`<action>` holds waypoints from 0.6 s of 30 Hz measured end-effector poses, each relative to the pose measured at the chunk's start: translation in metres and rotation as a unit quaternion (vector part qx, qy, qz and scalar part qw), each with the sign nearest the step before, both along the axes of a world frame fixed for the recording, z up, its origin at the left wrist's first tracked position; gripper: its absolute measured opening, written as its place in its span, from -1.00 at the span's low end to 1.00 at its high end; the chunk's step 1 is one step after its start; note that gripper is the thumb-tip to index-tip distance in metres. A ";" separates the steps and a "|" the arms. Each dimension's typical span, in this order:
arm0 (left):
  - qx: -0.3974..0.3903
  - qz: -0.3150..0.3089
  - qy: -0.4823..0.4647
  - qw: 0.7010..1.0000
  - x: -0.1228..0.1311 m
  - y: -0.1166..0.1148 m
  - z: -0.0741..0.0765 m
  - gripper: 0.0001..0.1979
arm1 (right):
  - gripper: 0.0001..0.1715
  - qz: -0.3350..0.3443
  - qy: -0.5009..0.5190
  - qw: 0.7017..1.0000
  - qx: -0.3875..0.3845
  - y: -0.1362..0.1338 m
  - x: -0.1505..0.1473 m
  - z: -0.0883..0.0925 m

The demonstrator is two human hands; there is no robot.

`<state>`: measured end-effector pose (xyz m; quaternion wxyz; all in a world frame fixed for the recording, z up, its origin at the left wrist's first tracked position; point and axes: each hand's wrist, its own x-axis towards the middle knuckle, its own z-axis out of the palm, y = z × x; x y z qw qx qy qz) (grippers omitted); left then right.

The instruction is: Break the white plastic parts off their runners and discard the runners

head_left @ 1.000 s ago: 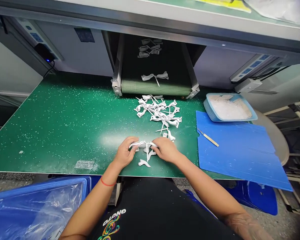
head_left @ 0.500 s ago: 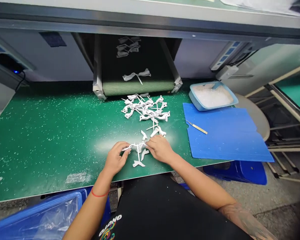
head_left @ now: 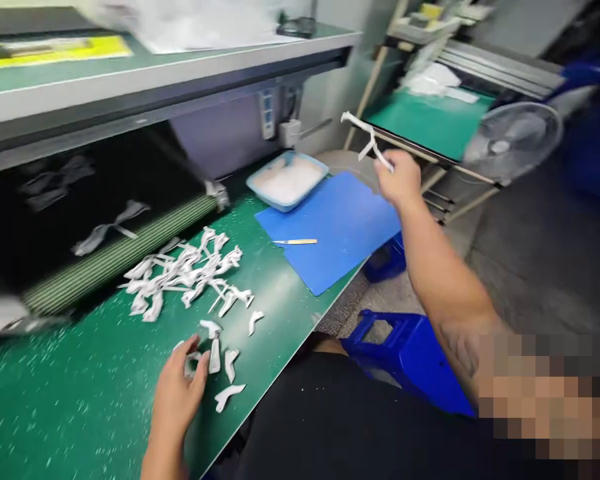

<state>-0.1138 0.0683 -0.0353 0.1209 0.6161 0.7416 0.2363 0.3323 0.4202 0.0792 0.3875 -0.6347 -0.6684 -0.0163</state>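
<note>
**White strip held by one end; loose parts near the bench edge**

Directions are taken from the middle of the view. At two o'clock, a branched white strip (head_left: 373, 135) is pinched at its lower end by the fingers of the right hand (head_left: 401, 179); its other end is left unsupported towards eleven o'clock from the hand. Should that small pinch be loosened, the strip could be dropped, perhaps to the floor, as it is held out past the blue mat (head_left: 350, 207).

At seven o'clock, the left hand (head_left: 176, 390) is held low at the green bench (head_left: 95, 413), fingers curved. White is seen between thumb and forefinger, but whether it is pinched cannot be told. At its two to three o'clock, small white parts (head_left: 230, 365) are scattered near the bench edge and could be knocked off by a careless sweep.

At eight o'clock, the heap of white pieces (head_left: 195, 273) is tangled, so neighbours could be dragged along. Near the centre, the knife-like tool (head_left: 305, 241) could be brushed by a low-passing hand.
</note>
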 end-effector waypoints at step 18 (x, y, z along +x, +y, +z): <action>-0.038 -0.299 -0.016 0.953 0.258 0.226 0.035 -0.70 | -0.72 -0.335 0.264 0.839 -0.336 -0.122 0.259 -0.331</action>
